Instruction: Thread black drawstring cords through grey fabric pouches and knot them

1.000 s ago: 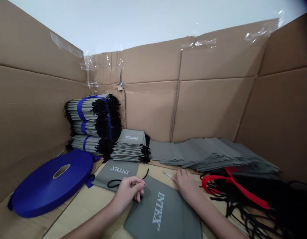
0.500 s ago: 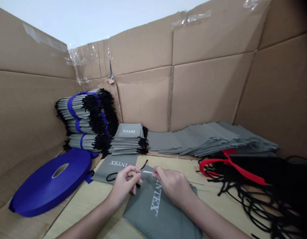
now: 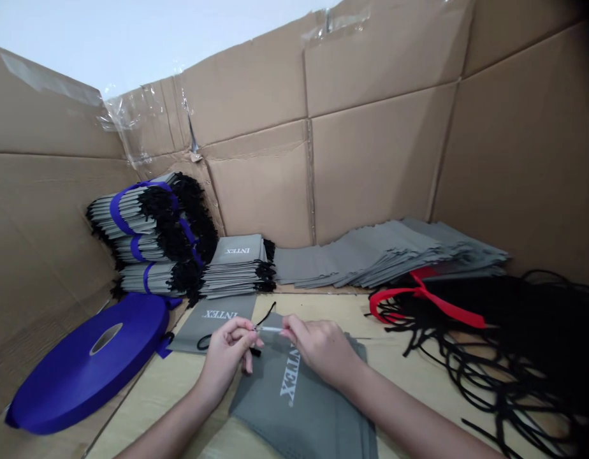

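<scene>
Nearest, a small pile of grey pouches point(image 3: 313, 408) is lying on the tabletop beneath the hands, its white print running lengthwise and showing "NTEX", the right hand covering the start. Above its far edge, the right hand point(image 3: 320, 350) is closing thumb and fingers tightly on a thin pale tool point(image 3: 269, 329), while the left hand point(image 3: 230, 350) is pinching at the tool's tip, fingertips together, a black cord point(image 3: 266, 313) sticking out there and looping leftward. The step in hand seems to be working the tool and cord together; whether the tip is hooking the cord is too small to tell. By my judgement, the next move is calling for a firm left pinch and a straight, gentle pull. Just beyond, a flat pouch point(image 3: 192, 331) is showing "INTEX" upside down. A blue ribbon roll point(image 3: 50, 398) is lying to the left and loose black cords point(image 3: 538, 331) are sprawling to the right. Farther back, a stack of corded pouches point(image 3: 230, 280) is carrying "INTEX", also inverted.
</scene>
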A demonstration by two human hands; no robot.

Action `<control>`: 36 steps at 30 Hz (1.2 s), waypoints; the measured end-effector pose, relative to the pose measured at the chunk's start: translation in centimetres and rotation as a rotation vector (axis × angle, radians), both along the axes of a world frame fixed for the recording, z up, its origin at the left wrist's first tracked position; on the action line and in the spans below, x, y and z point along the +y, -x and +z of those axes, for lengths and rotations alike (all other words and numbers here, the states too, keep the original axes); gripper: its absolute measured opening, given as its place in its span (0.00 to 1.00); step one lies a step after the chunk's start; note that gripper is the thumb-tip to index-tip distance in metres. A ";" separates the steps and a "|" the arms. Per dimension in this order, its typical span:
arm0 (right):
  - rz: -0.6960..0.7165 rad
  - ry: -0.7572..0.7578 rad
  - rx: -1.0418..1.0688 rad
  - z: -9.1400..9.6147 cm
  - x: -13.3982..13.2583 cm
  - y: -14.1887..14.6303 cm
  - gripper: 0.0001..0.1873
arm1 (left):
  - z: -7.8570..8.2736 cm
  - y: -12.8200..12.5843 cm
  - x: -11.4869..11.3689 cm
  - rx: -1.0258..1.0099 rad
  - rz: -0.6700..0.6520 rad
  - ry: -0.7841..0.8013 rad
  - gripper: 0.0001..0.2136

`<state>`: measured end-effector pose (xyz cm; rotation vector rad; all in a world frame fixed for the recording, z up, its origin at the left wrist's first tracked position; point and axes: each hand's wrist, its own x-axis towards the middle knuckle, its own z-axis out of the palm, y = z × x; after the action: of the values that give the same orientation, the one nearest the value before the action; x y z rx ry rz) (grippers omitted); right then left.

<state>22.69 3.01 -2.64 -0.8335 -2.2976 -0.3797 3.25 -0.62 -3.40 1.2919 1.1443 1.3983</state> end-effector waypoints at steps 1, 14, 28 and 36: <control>0.012 0.005 -0.008 0.0 0.0 0.0 0.13 | -0.1 0.0 0.0 -0.005 0.002 0.000 0.14; 0.091 -0.067 -0.084 0.3 -0.2 -0.1 0.12 | 0.3 -0.7 -1.2 0.048 0.020 -0.071 0.14; 0.124 -0.211 -0.151 0.3 -0.5 -0.2 0.15 | 0.7 -0.3 -0.6 -0.039 -0.131 0.119 0.17; 0.246 -0.222 -0.111 0.7 -1.1 -0.5 0.17 | 0.6 0.0 0.0 -0.018 -0.107 0.110 0.20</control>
<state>23.17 1.91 -1.89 -0.4239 -2.3711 -0.5688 3.22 -0.66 -2.78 1.2424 1.1083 1.2497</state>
